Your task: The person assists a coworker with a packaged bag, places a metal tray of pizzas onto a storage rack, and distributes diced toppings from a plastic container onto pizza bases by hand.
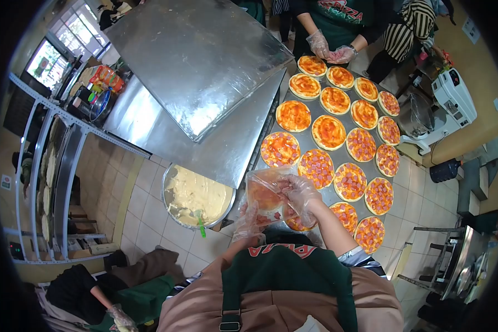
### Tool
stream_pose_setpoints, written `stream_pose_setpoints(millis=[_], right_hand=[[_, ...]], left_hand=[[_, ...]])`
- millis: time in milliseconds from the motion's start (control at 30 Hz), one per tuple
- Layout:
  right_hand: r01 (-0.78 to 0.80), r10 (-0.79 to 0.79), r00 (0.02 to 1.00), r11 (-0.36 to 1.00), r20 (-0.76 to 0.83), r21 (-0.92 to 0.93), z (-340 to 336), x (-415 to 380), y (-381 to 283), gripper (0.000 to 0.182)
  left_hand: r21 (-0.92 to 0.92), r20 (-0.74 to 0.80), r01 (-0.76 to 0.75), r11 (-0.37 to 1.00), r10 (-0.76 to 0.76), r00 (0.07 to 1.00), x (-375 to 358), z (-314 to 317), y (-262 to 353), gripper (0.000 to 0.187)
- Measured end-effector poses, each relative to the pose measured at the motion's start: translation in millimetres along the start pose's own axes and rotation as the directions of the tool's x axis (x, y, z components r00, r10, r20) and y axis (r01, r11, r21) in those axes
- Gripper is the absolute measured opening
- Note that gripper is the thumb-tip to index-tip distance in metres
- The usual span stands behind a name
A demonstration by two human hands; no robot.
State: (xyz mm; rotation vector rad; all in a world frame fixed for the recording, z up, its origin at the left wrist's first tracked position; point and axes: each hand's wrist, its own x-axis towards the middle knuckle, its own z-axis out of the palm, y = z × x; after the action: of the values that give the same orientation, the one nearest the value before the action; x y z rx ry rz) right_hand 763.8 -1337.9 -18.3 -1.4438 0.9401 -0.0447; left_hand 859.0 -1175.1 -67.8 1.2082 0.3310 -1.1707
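My left hand (249, 222), in a clear plastic glove, is closed on the side of a transparent plastic container (261, 187). Some diced ham (264, 219) shows low inside it. Over the container's right side is my gloved right hand (300, 193), its fingers curled together; what they pinch is too small to make out. Below and around my hands lie round pizzas on a large metal tray. Those nearest me, such as this pizza (316, 169), carry sauce and diced ham. Farther back, a pizza (328, 132) has only sauce and pale streaks on top.
At left stand a bowl of creamy yellow mixture (196, 191) with a green-handled utensil (199, 218) and stacked metal trays (199, 61). Across the table are a co-worker's gloved hands (332, 50). A white stand mixer (451, 105) is at right, a rack (49, 182) at left.
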Motion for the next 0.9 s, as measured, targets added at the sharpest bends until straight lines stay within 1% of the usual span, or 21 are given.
stream_pose_setpoints(millis=[33,100,133,200,233,300,333,367,400,433,500,533,567,633,667,700,733,767,800,867,900], right_hand=[[-0.001,0.001,1.000,1.000,0.006,0.000,-1,1,4,0.025],[-0.093,0.086,0.995,0.965,0.040,0.245,-4,6,14,0.025],[-0.094,0.086,0.995,0.965,0.043,0.244,-8,6,16,0.025],[-0.039,0.034,0.999,0.892,0.020,0.451,-19,7,20,0.025],[-0.041,0.034,0.999,0.892,0.023,0.449,-23,10,22,0.025],[-0.078,0.123,0.992,0.768,-0.027,0.636,-32,19,27,0.027],[-0.079,0.125,0.992,0.768,-0.027,0.635,-37,22,29,0.027],[-0.081,0.123,0.992,0.713,-0.010,0.697,-42,24,30,0.028],[-0.084,0.119,0.993,0.653,0.007,0.753,-46,27,31,0.028],[-0.084,0.121,0.993,0.654,0.006,0.752,-48,30,31,0.028],[-0.069,0.108,0.994,0.658,-0.002,0.750,-52,36,30,0.033],[-0.070,0.107,0.994,0.659,-0.001,0.749,-54,39,30,0.033],[-0.069,0.084,0.996,0.665,0.018,0.743,-56,41,31,0.034],[-0.073,0.060,0.997,0.671,0.044,0.738,-58,47,31,0.035],[-0.078,0.067,0.997,0.687,0.044,0.722,-59,50,31,0.035],[-0.083,0.073,0.996,0.703,0.044,0.706,-58,53,29,0.034],[-0.086,0.072,0.996,0.703,0.050,0.706,-58,55,27,0.034],[-0.087,0.101,0.995,0.724,0.020,0.684,-57,57,24,0.033],[-0.089,0.129,0.992,0.745,-0.012,0.661,-56,59,22,0.032],[-0.081,0.122,0.992,0.740,-0.015,0.668,-56,69,29,0.032],[-0.073,0.118,0.993,0.734,-0.022,0.675,-56,71,29,0.032]], left_hand=[[-0.004,-0.007,0.014,1.000,-0.014,1.000,-1,0,-2,0.053],[-0.012,-0.018,0.040,0.999,-0.040,0.999,-7,-6,-5,0.053],[-0.016,-0.022,0.053,0.998,-0.053,0.998,-6,-3,-5,0.053],[-0.026,-0.027,0.077,0.997,-0.078,0.997,-12,-15,-2,0.052],[-0.030,-0.031,0.090,0.995,-0.091,0.995,-14,-19,-4,0.052],[-0.038,-0.037,0.119,0.992,-0.120,0.992,-18,-32,-2,0.052],[-0.040,-0.038,0.134,0.990,-0.136,0.990,-24,-41,-1,0.052],[-0.044,-0.039,0.150,0.988,-0.152,0.988,-23,-42,-3,0.052],[0.072,-0.018,0.080,0.994,-0.079,0.997,-21,-56,-8,0.054],[0.071,-0.017,0.082,0.994,-0.081,0.997,-25,-65,-9,0.054],[0.111,-0.142,0.049,0.993,-0.033,0.989,-32,-83,-8,0.058],[0.128,-0.182,0.038,0.991,-0.014,0.983,-30,-95,-10,0.055],[0.126,-0.183,0.036,0.991,-0.013,0.983,-33,-108,-13,0.055],[-0.077,-0.106,-0.102,0.992,0.094,0.990,-42,-123,-13,0.051],[-0.078,-0.111,-0.106,0.991,0.097,0.989,-47,-129,-13,0.051],[-0.190,-0.223,-0.072,0.979,0.028,0.974,-54,-132,-11,0.049],[-0.303,-0.322,-0.051,0.952,-0.052,0.945,-62,-134,-8,0.048],[-0.414,-0.407,-0.044,0.909,-0.141,0.903,-67,-139,-8,0.047],[-0.416,-0.409,-0.048,0.908,-0.139,0.902,-67,-153,-12,0.047],[-0.491,-0.503,-0.187,0.851,-0.102,0.858,-61,-182,-24,0.045],[-0.492,-0.505,-0.189,0.850,-0.102,0.857,-63,-184,-25,0.045]])
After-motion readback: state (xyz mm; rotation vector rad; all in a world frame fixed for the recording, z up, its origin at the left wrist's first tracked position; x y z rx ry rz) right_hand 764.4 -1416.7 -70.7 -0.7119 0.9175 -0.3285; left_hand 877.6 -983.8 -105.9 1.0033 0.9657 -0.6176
